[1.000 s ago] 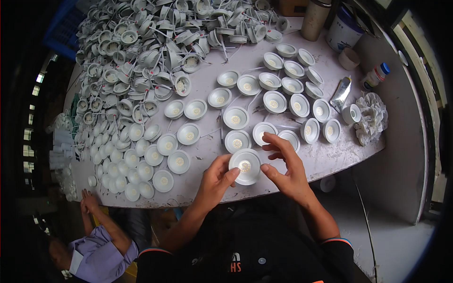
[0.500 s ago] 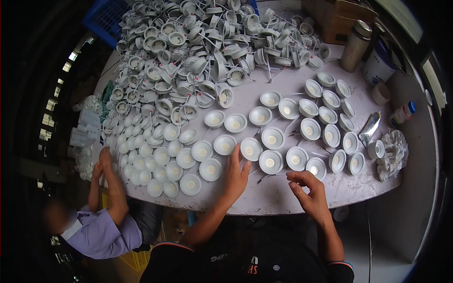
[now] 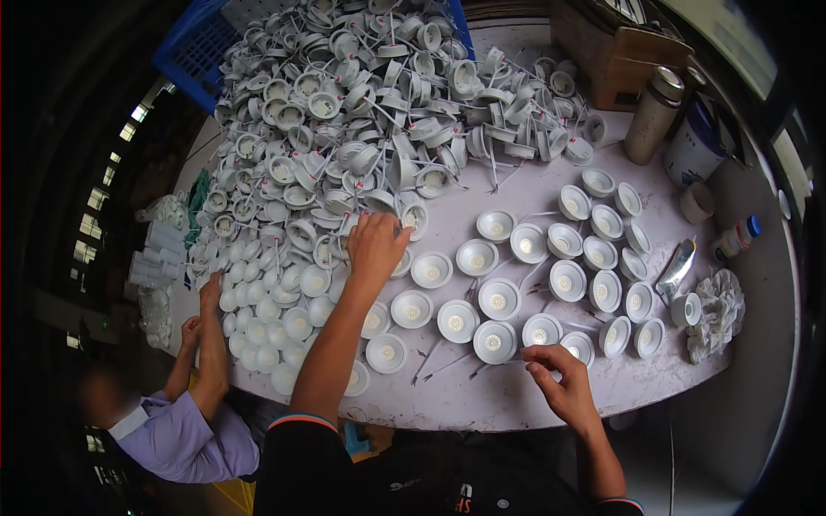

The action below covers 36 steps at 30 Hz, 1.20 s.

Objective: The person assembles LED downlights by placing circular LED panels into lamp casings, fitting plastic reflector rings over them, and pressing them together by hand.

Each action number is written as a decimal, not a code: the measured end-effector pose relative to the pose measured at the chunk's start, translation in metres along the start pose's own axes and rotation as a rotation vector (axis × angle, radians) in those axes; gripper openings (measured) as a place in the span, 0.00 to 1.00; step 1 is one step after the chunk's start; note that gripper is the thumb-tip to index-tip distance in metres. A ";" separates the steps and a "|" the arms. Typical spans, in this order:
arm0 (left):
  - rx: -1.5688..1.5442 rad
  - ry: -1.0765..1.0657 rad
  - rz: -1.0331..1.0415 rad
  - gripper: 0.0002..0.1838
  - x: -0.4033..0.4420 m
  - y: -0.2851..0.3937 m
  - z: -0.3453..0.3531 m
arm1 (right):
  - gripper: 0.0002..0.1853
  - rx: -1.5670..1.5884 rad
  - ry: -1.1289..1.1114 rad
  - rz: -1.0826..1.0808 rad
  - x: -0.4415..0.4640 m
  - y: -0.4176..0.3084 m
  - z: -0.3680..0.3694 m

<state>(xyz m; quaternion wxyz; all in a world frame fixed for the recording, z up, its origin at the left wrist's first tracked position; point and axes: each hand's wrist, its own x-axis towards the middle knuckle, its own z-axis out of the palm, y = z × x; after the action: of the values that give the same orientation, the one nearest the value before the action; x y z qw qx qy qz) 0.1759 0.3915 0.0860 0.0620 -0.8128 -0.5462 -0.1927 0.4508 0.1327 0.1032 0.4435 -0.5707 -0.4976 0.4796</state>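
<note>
My left hand reaches to the near edge of a big heap of white downlights with wires. Its fingertips touch or hover at a downlight there, thumb apart from the fingers; no firm grip shows. My right hand hangs over the table's front edge, fingers bent and thumb apart, with nothing visible in it. Just beyond its fingers lie a downlight and another downlight, partly covered by the hand. Several more face-up downlights spread across the middle and right, showing yellowish LED dots.
A blue crate stands behind the heap. At the right are a steel flask, a white bucket, a blue-capped bottle, a silver packet and a crumpled cloth. Another person sits at the left, arms on the table edge.
My left hand has moved left and away from me, from the face-up downlights to the heap's edge. My right hand stays by the same downlights. The view has tilted up slightly.
</note>
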 end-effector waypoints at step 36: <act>-1.160 -0.102 -0.233 0.05 -0.052 0.087 -0.093 | 0.17 0.137 0.168 -0.175 -0.024 -0.014 -0.005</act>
<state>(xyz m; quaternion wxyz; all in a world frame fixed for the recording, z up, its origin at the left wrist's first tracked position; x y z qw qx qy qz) 0.2152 0.2834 0.1610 -0.4403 -0.6569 -0.4394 -0.4262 0.4525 0.1107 0.1200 0.5617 -0.5318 -0.4727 0.4223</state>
